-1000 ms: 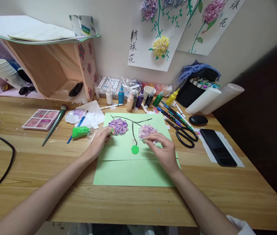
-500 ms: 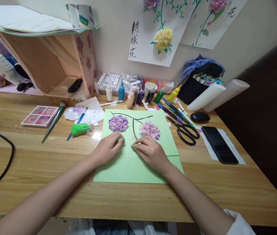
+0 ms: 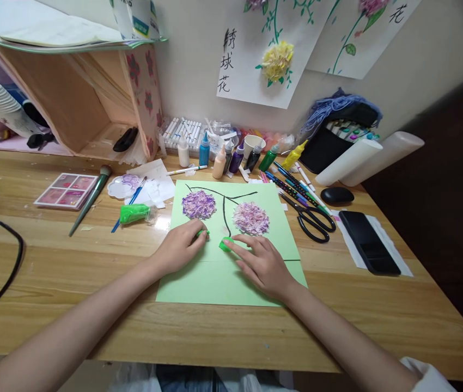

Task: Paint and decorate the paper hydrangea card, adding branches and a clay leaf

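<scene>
A light green sheet (image 3: pixel 231 283) lies on the table, with drawn black stems, a purple flower (image 3: pixel 198 204) and a pinker flower (image 3: pixel 251 219). My left hand (image 3: pixel 180 245) rests over the sheet's left part, fingers closed on a small bit of bright green clay (image 3: pixel 203 232). Near the lower end of the middle stem sits a flat green clay piece (image 3: pixel 225 244). My right hand (image 3: pixel 266 267) touches that piece with a fingertip, its fingers apart and nothing gripped between them.
A green clay pack (image 3: pixel 134 213), brushes and a palette lie to the left. Paint bottles (image 3: pixel 236 159) stand behind the sheet. Black scissors (image 3: pixel 313 220), pens, a mouse (image 3: pixel 336 195) and a phone (image 3: pixel 369 242) are on the right.
My right hand has opened its pinch and shifted slightly right, and the green clay piece by the stem now shows more fully. My left hand has hardly moved. The view has shifted slightly.
</scene>
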`<state>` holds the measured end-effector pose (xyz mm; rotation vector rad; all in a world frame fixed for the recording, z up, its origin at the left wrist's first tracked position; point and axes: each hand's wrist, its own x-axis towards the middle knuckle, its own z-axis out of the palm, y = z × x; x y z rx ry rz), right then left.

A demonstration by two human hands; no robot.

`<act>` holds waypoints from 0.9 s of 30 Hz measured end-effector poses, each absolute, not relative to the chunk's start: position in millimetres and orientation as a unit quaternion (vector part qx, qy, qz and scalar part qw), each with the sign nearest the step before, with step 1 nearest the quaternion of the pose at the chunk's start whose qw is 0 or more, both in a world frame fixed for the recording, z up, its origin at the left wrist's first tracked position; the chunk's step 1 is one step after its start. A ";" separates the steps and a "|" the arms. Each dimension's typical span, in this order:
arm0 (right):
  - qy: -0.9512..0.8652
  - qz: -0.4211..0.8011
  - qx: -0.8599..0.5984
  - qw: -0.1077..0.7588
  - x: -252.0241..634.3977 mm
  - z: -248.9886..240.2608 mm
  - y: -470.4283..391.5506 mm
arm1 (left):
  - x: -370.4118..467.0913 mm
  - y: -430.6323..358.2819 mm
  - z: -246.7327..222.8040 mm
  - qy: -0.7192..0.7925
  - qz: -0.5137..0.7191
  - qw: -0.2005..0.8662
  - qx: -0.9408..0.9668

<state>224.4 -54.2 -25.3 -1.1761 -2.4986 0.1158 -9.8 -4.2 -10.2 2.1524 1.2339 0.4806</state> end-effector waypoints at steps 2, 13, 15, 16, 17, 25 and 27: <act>-0.886 0.037 -0.431 0.167 222.9 -25.8 -54.5 | -9.3 -3.9 -10.6 0.466 0.177 0.298 0.814; -0.876 0.057 -0.459 0.137 216.8 -25.4 -53.0 | -7.7 -4.7 -10.1 0.468 0.175 0.287 0.817; -0.875 0.056 -0.461 0.139 217.0 -25.3 -52.8 | -7.7 -4.2 -10.4 0.469 0.178 0.289 0.815; -0.874 0.057 -0.463 0.139 217.0 -25.3 -52.7 | -7.7 -4.0 -10.6 0.470 0.179 0.290 0.814; -0.873 0.060 -0.463 0.138 216.8 -25.3 -52.6 | -7.7 -3.9 -10.7 0.469 0.180 0.291 0.814; -0.869 0.062 -0.469 0.143 215.9 -26.1 -53.9 | -7.3 -4.0 -10.2 0.470 0.169 0.284 0.818; -0.870 0.064 -0.469 0.137 215.7 -25.7 -54.3 | -7.0 -3.9 -10.6 0.471 0.168 0.282 0.819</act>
